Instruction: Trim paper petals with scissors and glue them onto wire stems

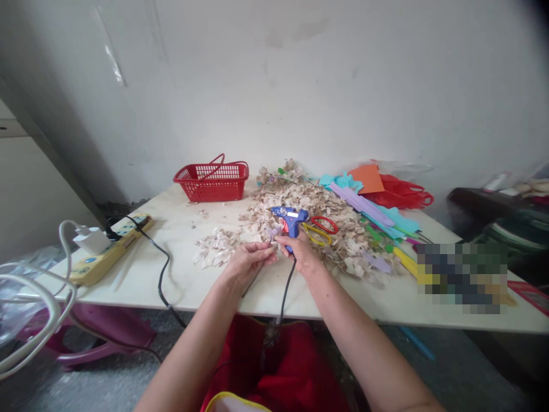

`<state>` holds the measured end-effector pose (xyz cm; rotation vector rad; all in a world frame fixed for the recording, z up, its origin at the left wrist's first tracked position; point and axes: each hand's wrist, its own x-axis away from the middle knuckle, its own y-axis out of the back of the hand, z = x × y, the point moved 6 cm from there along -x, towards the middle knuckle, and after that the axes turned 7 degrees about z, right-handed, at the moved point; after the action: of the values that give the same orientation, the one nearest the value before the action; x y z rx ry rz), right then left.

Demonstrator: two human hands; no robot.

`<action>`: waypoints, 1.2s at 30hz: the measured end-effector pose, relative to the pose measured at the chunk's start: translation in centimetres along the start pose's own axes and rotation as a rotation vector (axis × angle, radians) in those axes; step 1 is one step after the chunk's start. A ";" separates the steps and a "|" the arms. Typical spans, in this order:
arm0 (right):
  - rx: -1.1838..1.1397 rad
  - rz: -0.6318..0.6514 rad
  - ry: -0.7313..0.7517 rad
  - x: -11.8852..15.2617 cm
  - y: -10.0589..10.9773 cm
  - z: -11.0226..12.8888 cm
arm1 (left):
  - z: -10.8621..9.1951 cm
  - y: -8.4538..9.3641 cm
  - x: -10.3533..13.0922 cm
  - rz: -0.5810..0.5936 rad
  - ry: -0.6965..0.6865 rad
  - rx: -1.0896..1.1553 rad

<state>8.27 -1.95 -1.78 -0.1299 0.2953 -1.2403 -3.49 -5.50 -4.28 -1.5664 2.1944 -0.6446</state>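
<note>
- My left hand [249, 262]: thumb and fingertips pinching a thin dark stem [251, 284], which slants down toward the near edge of the desk [343, 300].
- Pale lilac petal piece [273, 233] sits at the upper end of the stem, just past my fingertips.
- My right hand [301, 250]: fingers wrapped round the grip of a blue plastic glue gun [293, 226], held above the middle of the desk, nozzle end to the left. Can't tell if nozzle touches the petal.
- Thin black cable [286, 292] runs from the grip down over the near edge, above the red cloth [309, 360] on my lap.
- Big heap of dry beige petals [295, 197] behind and right of my hands, reaching toward the far edge.
- Smaller heap of whitish petals [217, 247] just left of my left hand.
- Red and yellow scissor handle loops [316, 234] on the big heap, just right of the gun.
- Red plastic mesh basket [212, 186] near far left corner, handle up.
- Long yellow power strip [100, 258] along the left edge, white plug block [92, 241] in it.
- Far right part: orange sheet [366, 178], red plastic bag [403, 193], lilac paper strips [364, 205].
- Item near right edge is pixelated; can't identify.
</note>
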 end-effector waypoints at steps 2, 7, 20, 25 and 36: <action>-0.003 0.001 0.004 0.0 0.0 0.1 | 0.2 0.1 0.2 0.007 0.044 -0.037; 0.027 0.002 0.001 0.1 0.0 0.3 | 0.2 0.5 0.2 -0.023 0.064 -0.116; 0.042 -0.011 -0.003 0.0 0.2 0.0 | 0.0 0.6 0.2 -0.050 0.044 -0.171; 0.043 -0.019 0.012 0.1 0.0 0.4 | 0.0 0.7 0.1 -0.048 0.037 -0.189; 0.064 -0.041 -0.001 0.1 0.2 0.3 | -0.9 0.0 0.5 -0.058 -0.040 -0.260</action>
<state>8.55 -2.03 -1.58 -0.0821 0.2526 -1.2885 -4.13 -5.79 -3.60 -1.7573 2.2838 -0.3513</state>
